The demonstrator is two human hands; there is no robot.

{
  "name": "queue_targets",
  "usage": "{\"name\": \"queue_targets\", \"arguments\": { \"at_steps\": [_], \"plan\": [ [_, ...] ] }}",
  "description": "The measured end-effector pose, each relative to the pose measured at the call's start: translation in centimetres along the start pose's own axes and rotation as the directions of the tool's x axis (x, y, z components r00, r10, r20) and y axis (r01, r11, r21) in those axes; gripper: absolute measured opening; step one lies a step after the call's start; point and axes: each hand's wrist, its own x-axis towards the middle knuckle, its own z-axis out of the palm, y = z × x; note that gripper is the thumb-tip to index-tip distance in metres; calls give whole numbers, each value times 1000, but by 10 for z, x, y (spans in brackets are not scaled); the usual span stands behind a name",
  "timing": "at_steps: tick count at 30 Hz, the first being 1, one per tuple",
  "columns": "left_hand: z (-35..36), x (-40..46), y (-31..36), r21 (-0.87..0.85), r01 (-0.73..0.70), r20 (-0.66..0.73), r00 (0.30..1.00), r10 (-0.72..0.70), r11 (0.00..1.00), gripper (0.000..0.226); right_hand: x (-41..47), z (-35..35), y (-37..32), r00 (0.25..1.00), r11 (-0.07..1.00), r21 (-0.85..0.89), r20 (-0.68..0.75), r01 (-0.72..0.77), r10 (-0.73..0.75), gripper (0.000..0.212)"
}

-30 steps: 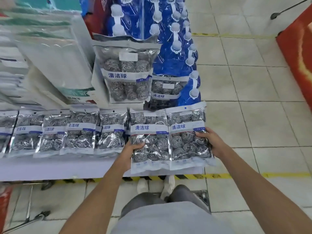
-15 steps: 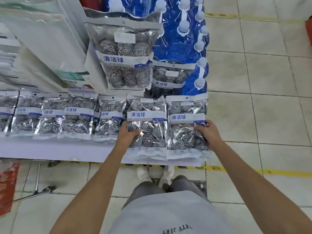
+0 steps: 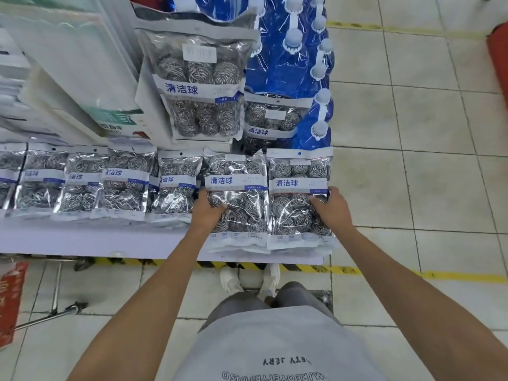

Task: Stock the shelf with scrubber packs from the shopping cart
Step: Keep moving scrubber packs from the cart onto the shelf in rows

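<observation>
Two stacks of steel scrubber packs lie side by side at the right end of the white shelf. My left hand grips the left side of the left stack, thumb on its top pack. My right hand grips the right edge of the right stack. Both stacks rest on the shelf board, bottoms near its front edge. A row of several more scrubber packs runs leftward along the same shelf. The shopping cart is out of view apart from a metal bar at lower left.
A bigger scrubber bag leans upright behind the row, another pack beside it. Blue bottles with white caps stand at the back right. White boxes fill the back left. Tiled floor with a yellow line lies to the right.
Both hands have pushed the two stacks further back onto the shelf, and the stacks now lie flatter and closer together. My view has tilted down.
</observation>
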Motion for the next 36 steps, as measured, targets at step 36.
{"name": "queue_targets", "arguments": {
  "at_steps": [36],
  "plan": [
    [-137,-297,-245,-72,350,-857,457,-238,934,46,-280,219,-273,-166,-184,60,751,981,-639,54]
  ]
}}
